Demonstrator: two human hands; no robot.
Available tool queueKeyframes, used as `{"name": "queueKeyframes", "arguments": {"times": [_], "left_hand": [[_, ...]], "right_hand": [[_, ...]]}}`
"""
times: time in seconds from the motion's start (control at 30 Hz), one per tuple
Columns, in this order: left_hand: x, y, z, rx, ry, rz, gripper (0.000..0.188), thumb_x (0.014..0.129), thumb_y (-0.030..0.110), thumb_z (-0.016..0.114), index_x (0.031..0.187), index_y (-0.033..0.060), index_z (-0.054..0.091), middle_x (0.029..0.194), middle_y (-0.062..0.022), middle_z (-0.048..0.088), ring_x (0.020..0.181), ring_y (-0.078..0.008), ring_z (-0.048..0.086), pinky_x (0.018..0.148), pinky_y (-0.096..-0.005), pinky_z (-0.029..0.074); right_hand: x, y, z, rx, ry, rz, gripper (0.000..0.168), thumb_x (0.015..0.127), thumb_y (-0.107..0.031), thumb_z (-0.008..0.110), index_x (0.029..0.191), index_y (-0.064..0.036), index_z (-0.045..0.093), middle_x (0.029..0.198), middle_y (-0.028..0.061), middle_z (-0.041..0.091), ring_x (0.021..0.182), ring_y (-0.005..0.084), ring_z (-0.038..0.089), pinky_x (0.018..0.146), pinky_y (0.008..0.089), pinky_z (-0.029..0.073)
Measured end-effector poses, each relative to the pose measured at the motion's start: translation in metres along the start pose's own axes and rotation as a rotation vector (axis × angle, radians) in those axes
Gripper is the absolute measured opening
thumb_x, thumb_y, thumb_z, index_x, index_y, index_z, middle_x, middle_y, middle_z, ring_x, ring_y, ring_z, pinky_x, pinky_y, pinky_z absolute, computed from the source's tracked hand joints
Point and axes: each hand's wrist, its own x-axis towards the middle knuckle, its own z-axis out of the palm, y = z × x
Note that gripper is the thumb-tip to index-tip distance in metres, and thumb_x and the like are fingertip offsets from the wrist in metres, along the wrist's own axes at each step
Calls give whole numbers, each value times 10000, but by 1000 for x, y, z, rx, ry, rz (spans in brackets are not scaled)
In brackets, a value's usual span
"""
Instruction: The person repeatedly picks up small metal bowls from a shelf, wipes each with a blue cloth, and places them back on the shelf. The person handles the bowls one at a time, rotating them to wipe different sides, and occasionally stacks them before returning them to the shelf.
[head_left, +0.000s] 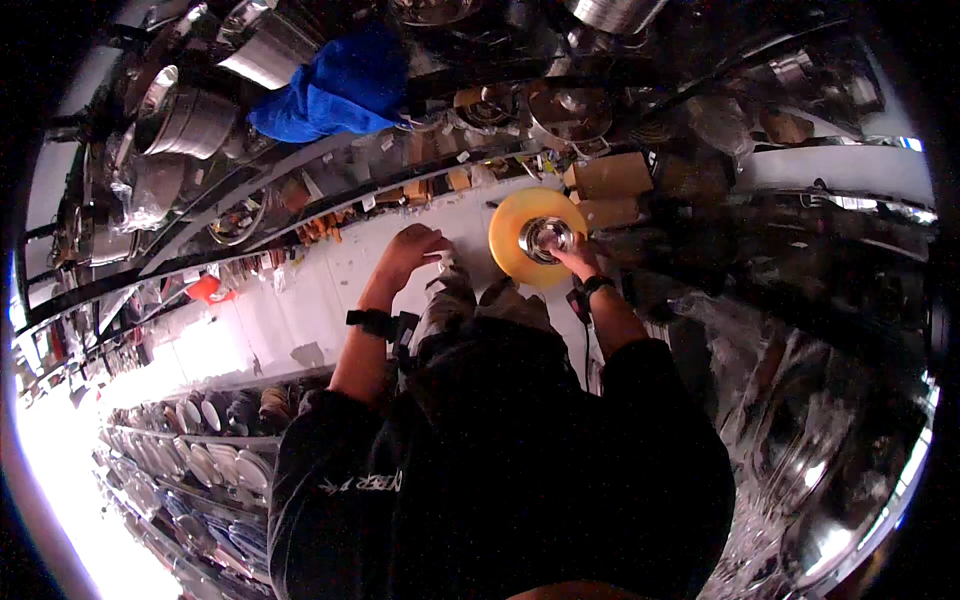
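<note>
My right hand (579, 259) grips the near right rim of a small shiny metal bowl (541, 234), with fingers reaching into it. The bowl is over a round yellow disc (510, 216); whether it rests on the disc or is held just above, I cannot tell. The disc looks like a stool seat, but its underside is hidden. To the left, above the pale floor, my left hand (417, 246) hangs with bent fingers apart and nothing visible in it. Both wrists wear dark bands.
Racks with metal pots (191, 120) run along the far side, where a blue cloth (330, 90) hangs. Cardboard boxes (611, 176) sit beyond the disc. Stacked plates (217, 461) fill shelves at lower left. Plastic-wrapped goods (780, 435) crowd the right. The pale floor (337, 277) runs leftward as an aisle.
</note>
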Motion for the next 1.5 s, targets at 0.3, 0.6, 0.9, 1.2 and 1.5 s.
{"name": "queueKeyframes", "arguments": {"times": [0.3,0.6,0.9,1.2,1.5], "left_hand": [[-33,-79,-5,-74,210,-112,208,921,250,551,955,46,526,1006,-115,657,987,-226,630,830,-348,502],[-47,-111,-10,-160,251,-160,257,897,265,571,992,27,552,990,-84,644,969,-185,607,820,-316,472],[-50,-87,-7,-211,225,-116,180,910,229,566,982,64,560,986,-67,651,955,-166,613,809,-328,469],[-47,-41,3,-82,149,32,348,920,301,559,1157,48,523,1102,-100,611,1044,-213,583,862,-351,481],[-62,26,9,-77,-15,344,547,889,296,611,1313,11,414,1144,-89,588,1066,-204,565,876,-324,474]], "right_hand": [[28,18,36,-332,126,203,746,659,-456,731,1148,47,475,1057,247,603,938,390,612,804,441,508],[30,59,45,220,-76,285,290,788,-264,616,655,-8,585,547,121,575,366,232,531,329,357,367],[48,117,70,-55,423,102,168,780,-139,551,878,-3,546,590,115,574,435,247,569,392,374,446],[-12,-27,-61,598,-107,-66,155,844,-58,561,990,-6,571,613,62,537,460,153,543,421,318,420],[-99,-281,-123,595,-641,-554,225,861,-130,626,1040,-28,534,712,40,618,572,88,591,473,236,464]]}}
